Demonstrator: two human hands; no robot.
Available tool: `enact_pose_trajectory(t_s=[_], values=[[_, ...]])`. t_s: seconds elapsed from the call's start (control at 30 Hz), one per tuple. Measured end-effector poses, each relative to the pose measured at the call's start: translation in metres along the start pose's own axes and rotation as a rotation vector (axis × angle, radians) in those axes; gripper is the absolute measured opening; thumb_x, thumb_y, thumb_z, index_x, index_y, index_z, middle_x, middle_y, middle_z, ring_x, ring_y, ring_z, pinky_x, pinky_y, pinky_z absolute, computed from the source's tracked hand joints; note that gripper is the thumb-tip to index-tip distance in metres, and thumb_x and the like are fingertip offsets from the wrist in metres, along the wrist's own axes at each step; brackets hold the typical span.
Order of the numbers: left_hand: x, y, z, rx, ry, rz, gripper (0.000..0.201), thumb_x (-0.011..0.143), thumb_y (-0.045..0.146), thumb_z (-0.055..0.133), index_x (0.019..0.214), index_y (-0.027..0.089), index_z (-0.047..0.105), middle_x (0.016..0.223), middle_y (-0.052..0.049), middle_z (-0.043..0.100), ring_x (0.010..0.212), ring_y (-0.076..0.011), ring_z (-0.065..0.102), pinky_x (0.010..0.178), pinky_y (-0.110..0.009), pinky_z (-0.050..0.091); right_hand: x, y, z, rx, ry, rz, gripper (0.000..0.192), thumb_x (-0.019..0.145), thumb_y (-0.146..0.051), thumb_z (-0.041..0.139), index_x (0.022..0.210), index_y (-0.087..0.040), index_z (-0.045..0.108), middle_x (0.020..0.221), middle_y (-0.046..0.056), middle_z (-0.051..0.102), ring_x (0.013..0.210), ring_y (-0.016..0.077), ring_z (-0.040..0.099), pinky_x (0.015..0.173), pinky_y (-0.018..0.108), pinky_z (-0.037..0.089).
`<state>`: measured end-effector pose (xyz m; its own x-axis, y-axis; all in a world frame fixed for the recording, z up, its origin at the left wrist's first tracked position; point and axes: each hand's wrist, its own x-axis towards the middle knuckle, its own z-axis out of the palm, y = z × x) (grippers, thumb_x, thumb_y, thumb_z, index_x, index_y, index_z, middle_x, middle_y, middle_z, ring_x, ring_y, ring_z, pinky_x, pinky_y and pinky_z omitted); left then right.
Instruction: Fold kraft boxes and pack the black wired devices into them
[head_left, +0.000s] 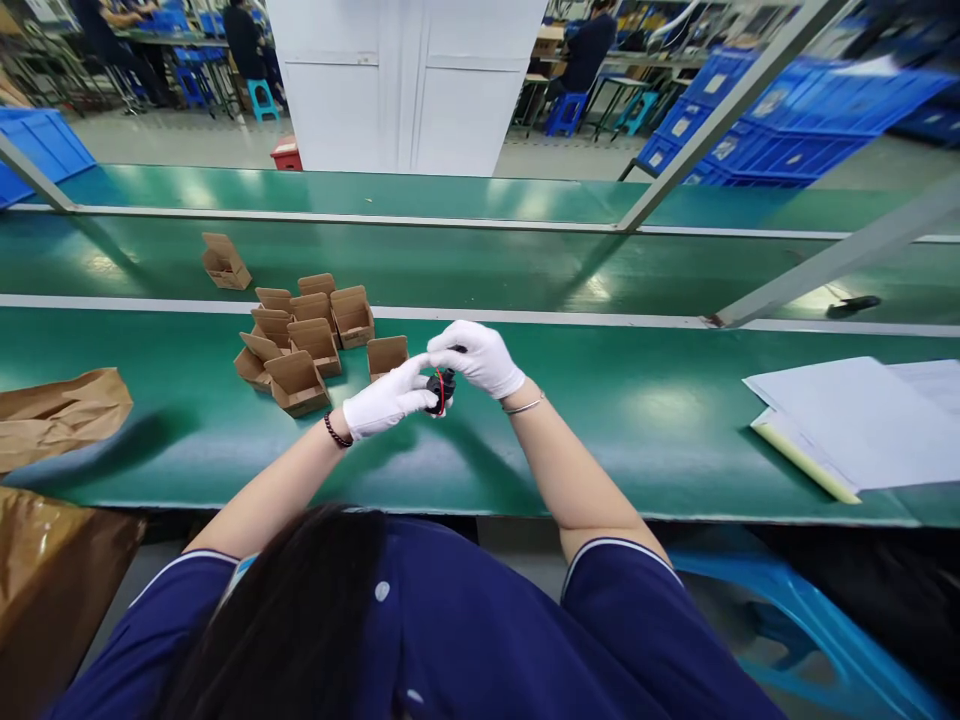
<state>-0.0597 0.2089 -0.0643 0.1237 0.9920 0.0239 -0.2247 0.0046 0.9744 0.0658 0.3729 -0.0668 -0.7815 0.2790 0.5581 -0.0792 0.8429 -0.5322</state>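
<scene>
Both gloved hands pinch one small black part.
Left hand [386, 398] and right hand [478, 357] close fingertips on the black part [441, 388] above the green bench [637, 420]; open cardboard boxes [304, 340] at 10 o'clock, papers [847, 420] at 3 o'clock.

A factory assembly hall: long green counter [675, 420] lines, stacked blue crates [810, 120], small cardboard boxes [300, 340] in a batch, workers on stools [262, 98] at far benches.
</scene>
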Motion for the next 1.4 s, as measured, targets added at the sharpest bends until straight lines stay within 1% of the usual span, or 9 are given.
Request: enact_pose_trajectory(t_s=[0.1,0.27,0.37,0.53,0.67,0.77,0.9,1.13,1.4], values=[[-0.002,-0.003,-0.007,0.022,0.191,0.065,0.086,0.081,0.039,0.074,0.150,0.017,0.029,0.096,-0.006,0.068,0.087,-0.0184,0.065,0.089,-0.039,0.051,-0.018,0.000,0.018,0.000,-0.015,0.127,0.042,0.101,-0.051,0.044,0.105,-0.021,0.074,0.097,0.006,0.074,0.086,0.0175,0.067,0.079,0.029,0.053],[0.001,-0.014,-0.025,0.107,0.506,0.092,0.049,0.085,0.032,0.064,0.129,0.014,0.051,0.116,-0.012,0.066,0.103,-0.0228,0.066,0.098,-0.043,0.052,-0.044,-0.024,0.016,-0.346,-0.173,0.156,0.035,0.102,-0.037,0.043,0.113,-0.021,0.072,0.097,0.008,0.074,0.083,0.0178,0.066,0.073,0.028,0.048],[0.002,-0.018,-0.024,0.459,0.651,0.040,0.041,0.084,0.024,0.064,0.124,0.018,0.057,0.115,-0.010,0.068,0.108,-0.0257,0.065,0.104,-0.046,0.049,-0.043,-0.052,0.003,-0.588,-0.254,0.104,0.036,0.103,-0.036,0.041,0.103,-0.021,0.074,0.091,0.007,0.072,0.075,0.0169,0.062,0.064,0.028,0.039],[0.002,-0.015,-0.006,0.985,0.513,-0.035,0.029,0.081,0.020,0.068,0.110,0.021,0.067,0.111,-0.010,0.069,0.110,-0.0315,0.063,0.104,-0.047,0.047,-0.016,-0.070,-0.010,-0.646,-0.354,-0.025,0.039,0.101,-0.042,0.045,0.091,-0.018,0.074,0.083,0.010,0.070,0.074,0.0174,0.058,0.062,0.029,0.031],[-0.005,-0.016,-0.001,0.836,0.337,0.026,0.045,0.075,0.019,0.074,0.119,0.023,0.064,0.107,-0.006,0.070,0.103,-0.0285,0.066,0.100,-0.044,0.049,-0.001,-0.043,-0.004,-0.297,-0.194,0.191,0.030,0.094,-0.043,0.057,0.087,-0.020,0.076,0.090,0.006,0.073,0.082,0.0173,0.062,0.070,0.027,0.042],[-0.010,-0.022,-0.006,0.586,0.369,0.148,0.067,0.073,0.022,0.076,0.137,0.024,0.053,0.115,-0.006,0.070,0.106,-0.0248,0.065,0.103,-0.041,0.049,-0.006,-0.027,0.009,0.039,-0.119,0.386,0.031,0.090,-0.044,0.059,0.083,-0.018,0.074,0.085,0.004,0.073,0.078,0.0168,0.064,0.072,0.027,0.048],[-0.011,-0.034,-0.011,0.376,0.512,0.233,0.049,0.074,0.031,0.077,0.120,0.021,0.064,0.125,-0.008,0.067,0.117,-0.0259,0.062,0.110,-0.041,0.045,-0.026,-0.029,0.031,0.342,-0.013,0.524,0.039,0.088,-0.051,0.057,0.093,-0.016,0.074,0.084,0.005,0.074,0.071,0.0162,0.064,0.066,0.028,0.051],[-0.004,-0.045,-0.008,0.213,0.659,0.235,0.045,0.076,0.032,0.074,0.118,0.020,0.063,0.120,-0.008,0.069,0.111,-0.0248,0.066,0.107,-0.043,0.049,-0.046,-0.052,0.057,0.385,0.193,0.603,0.044,0.092,-0.054,0.053,0.112,-0.021,0.074,0.107,0.009,0.074,0.082,0.0191,0.069,0.068,0.031,0.057],[-0.004,-0.061,-0.012,0.437,0.871,0.253,0.045,0.079,0.030,0.075,0.121,0.021,0.064,0.121,-0.009,0.068,0.110,-0.0248,0.066,0.103,-0.040,0.051,-0.039,-0.055,0.088,0.390,0.430,0.717,0.034,0.084,-0.048,0.065,0.103,-0.022,0.077,0.112,0.008,0.075,0.096,0.0256,0.071,0.084,0.041,0.060]])
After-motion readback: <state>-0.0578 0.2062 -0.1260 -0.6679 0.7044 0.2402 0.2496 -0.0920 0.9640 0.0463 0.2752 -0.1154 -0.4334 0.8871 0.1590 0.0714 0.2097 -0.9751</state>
